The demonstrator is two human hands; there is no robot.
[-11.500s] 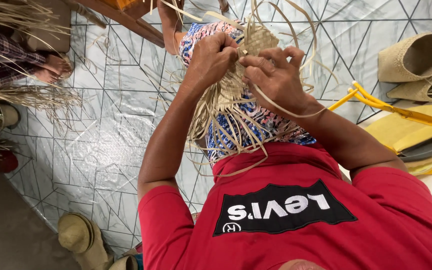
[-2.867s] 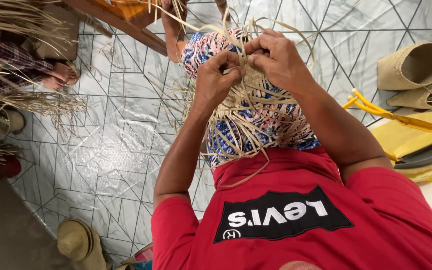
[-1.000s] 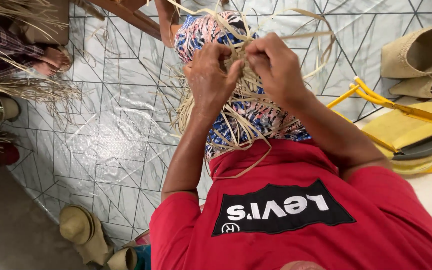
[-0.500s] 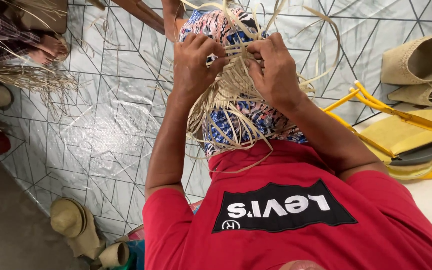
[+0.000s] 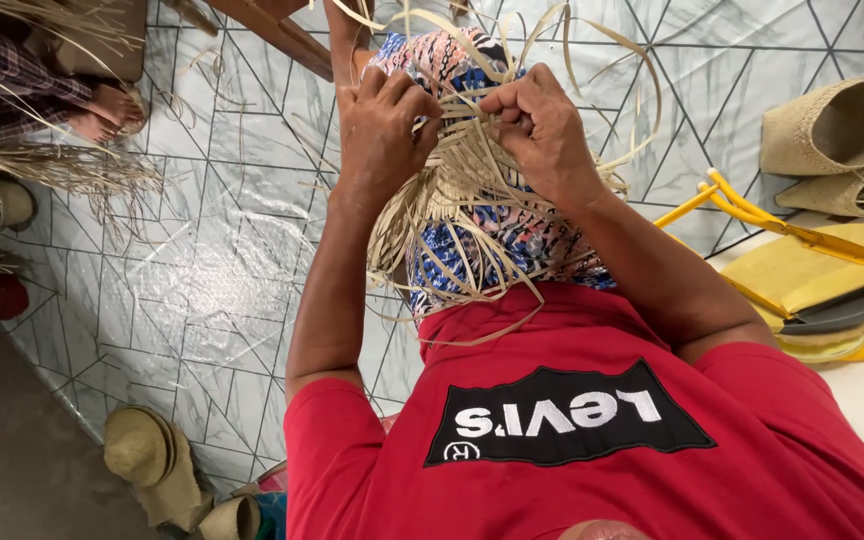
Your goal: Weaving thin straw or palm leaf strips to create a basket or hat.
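A half-woven piece of pale straw rests over my lap, its loose strips fanning down across my patterned shorts. My left hand grips the woven part from the left, fingers curled around the strips. My right hand pinches strips at the top right edge of the weave. Both hands are close together, almost touching, with long strips curling up and over them.
Finished woven straw bags lie at the right beside a yellow chair. Straw hats sit on the tiled floor at lower left. Another person's foot and bundles of raw straw are at upper left; a wooden leg crosses the top.
Both hands have shifted slightly on the weave over the last second, the left hand rising and closing tighter on the strips. The loose strips above have swung about.
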